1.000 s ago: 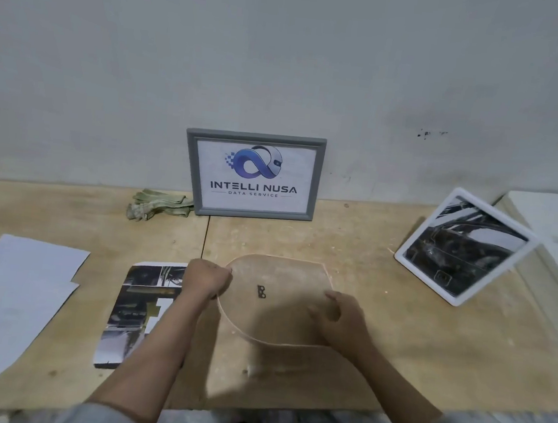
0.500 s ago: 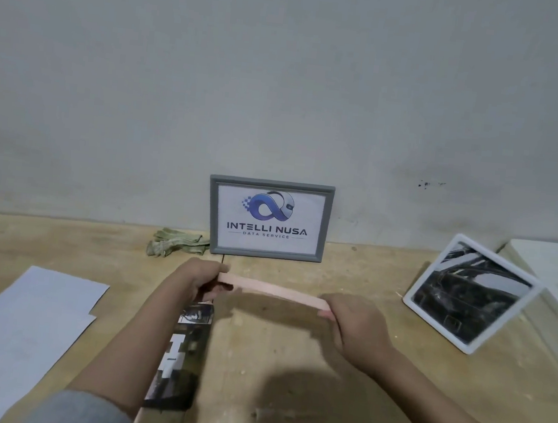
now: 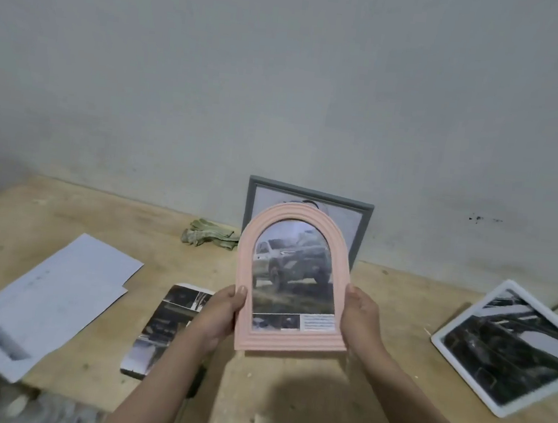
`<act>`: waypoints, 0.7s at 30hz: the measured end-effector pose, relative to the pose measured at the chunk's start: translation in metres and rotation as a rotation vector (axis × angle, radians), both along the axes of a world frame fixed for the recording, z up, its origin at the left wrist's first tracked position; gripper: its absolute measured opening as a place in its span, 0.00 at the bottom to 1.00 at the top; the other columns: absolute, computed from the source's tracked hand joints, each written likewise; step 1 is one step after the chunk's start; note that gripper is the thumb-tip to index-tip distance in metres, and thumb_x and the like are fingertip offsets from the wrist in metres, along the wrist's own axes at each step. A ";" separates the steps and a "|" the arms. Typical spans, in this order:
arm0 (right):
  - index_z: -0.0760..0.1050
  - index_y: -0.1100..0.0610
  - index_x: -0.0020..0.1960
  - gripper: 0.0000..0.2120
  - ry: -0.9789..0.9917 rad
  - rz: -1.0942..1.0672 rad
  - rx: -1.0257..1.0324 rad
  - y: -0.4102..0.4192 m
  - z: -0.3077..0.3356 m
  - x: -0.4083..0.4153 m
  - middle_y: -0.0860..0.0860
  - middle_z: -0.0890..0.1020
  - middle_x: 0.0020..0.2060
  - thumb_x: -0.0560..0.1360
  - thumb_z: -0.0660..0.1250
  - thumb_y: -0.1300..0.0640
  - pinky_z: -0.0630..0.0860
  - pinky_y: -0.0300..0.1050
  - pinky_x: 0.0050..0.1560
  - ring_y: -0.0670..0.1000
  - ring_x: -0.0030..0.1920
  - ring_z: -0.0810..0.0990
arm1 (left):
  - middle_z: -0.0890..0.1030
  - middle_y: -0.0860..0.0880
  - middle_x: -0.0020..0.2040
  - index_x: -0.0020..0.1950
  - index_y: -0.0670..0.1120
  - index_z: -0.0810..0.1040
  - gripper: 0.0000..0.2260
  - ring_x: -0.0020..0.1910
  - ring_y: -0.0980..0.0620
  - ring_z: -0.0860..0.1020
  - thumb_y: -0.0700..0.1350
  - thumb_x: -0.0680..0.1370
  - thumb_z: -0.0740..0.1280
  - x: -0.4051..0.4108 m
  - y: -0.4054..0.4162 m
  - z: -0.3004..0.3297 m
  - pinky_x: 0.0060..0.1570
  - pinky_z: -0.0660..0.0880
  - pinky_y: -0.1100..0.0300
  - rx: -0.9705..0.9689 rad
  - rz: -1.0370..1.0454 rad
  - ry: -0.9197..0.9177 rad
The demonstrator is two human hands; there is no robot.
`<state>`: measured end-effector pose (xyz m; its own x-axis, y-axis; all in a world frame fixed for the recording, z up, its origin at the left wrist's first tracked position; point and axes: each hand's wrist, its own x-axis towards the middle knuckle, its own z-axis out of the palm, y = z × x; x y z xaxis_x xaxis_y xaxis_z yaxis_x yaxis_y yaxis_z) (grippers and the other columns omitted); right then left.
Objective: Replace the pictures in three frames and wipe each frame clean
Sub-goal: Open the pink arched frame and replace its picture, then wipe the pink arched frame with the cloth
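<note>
Above table [image 3: 301, 413], I see pink arched frame [image 3: 286, 343] now upright, face toward me — left hand [image 3: 220, 315], right hand [image 3: 361, 318] gripping its sides; three frames counted.

Pink arched frame [image 3: 292, 280] held upright above the table's [image 3: 302, 403] near-middle, front twd camera, w/ a car pic [image 3: 294, 268] behind its glass. Grey rect. frame [image 3: 361, 220] leans on the wall at the table's back edge, mostly hidden by the pink one. White frame [image 3: 511, 349] w/ dark pic stands tilted nr the right edge; loose printed pic [image 3: 164, 326] lies flat left of centre.
</note>
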<state>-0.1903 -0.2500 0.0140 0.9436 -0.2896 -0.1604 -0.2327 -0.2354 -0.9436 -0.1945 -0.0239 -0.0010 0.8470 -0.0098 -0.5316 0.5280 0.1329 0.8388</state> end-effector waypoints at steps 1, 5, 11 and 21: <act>0.79 0.56 0.48 0.18 0.044 0.001 0.043 0.004 -0.006 0.003 0.54 0.82 0.42 0.82 0.54 0.49 0.80 0.50 0.47 0.55 0.44 0.82 | 0.81 0.37 0.51 0.60 0.36 0.74 0.17 0.48 0.42 0.79 0.48 0.83 0.57 -0.004 0.002 -0.002 0.54 0.76 0.45 0.002 0.036 -0.019; 0.81 0.57 0.48 0.18 0.144 0.089 0.141 0.023 -0.025 0.011 0.55 0.84 0.41 0.82 0.55 0.50 0.81 0.50 0.48 0.55 0.42 0.84 | 0.84 0.39 0.47 0.55 0.39 0.77 0.17 0.41 0.43 0.83 0.51 0.82 0.57 -0.022 0.016 -0.008 0.41 0.80 0.51 0.055 0.182 -0.041; 0.79 0.58 0.45 0.15 0.207 0.315 0.061 0.075 -0.049 0.037 0.55 0.84 0.43 0.79 0.56 0.52 0.79 0.55 0.52 0.56 0.44 0.83 | 0.83 0.37 0.47 0.52 0.39 0.77 0.15 0.44 0.38 0.82 0.48 0.83 0.56 -0.033 0.063 -0.014 0.48 0.79 0.45 0.140 0.455 0.005; 0.68 0.58 0.67 0.18 -0.071 0.700 -0.618 0.232 -0.070 0.158 0.55 0.74 0.63 0.78 0.59 0.60 0.70 0.47 0.61 0.55 0.62 0.74 | 0.68 0.42 0.31 0.38 0.41 0.66 0.15 0.30 0.48 0.67 0.47 0.83 0.55 0.005 0.212 -0.010 0.31 0.62 0.57 0.420 0.597 -0.022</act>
